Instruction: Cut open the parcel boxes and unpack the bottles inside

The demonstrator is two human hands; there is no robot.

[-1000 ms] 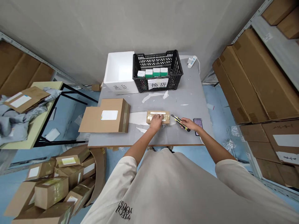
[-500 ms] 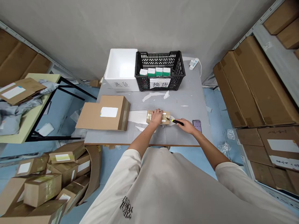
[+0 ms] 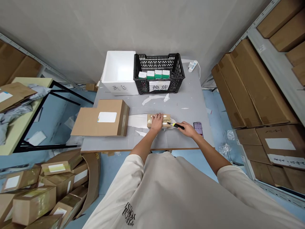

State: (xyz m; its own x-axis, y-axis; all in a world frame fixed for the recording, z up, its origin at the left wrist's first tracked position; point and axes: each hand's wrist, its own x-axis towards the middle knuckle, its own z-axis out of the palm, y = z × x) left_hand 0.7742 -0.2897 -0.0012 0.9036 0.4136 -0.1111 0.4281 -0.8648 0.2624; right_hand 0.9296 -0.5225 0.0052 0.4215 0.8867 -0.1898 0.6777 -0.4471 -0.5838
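A small taped cardboard box (image 3: 167, 117) lies on the grey table, near its front edge. My left hand (image 3: 157, 122) is laid across the top of the box and holds it, covering its middle. In my right hand (image 3: 187, 128) is a black and yellow utility knife (image 3: 178, 126), its tip at the taped top of the box near the right end. Under the box, a strip of white paper (image 3: 138, 121) runs out to the left. A phone (image 3: 198, 128) rests just right of my right hand.
A larger cardboard box (image 3: 111, 127) stands to the left. Behind are a white foam box (image 3: 121, 86) and a black crate (image 3: 177, 86) with several green-white small boxes (image 3: 158, 74). A power strip (image 3: 192, 66) lies back right. Cartons (image 3: 34, 203) are piled at lower left.
The knife and my right hand have moved slightly left over the box, and the blade angle looks flatter. My left hand keeps its place on the box. The whole view has shifted a little.
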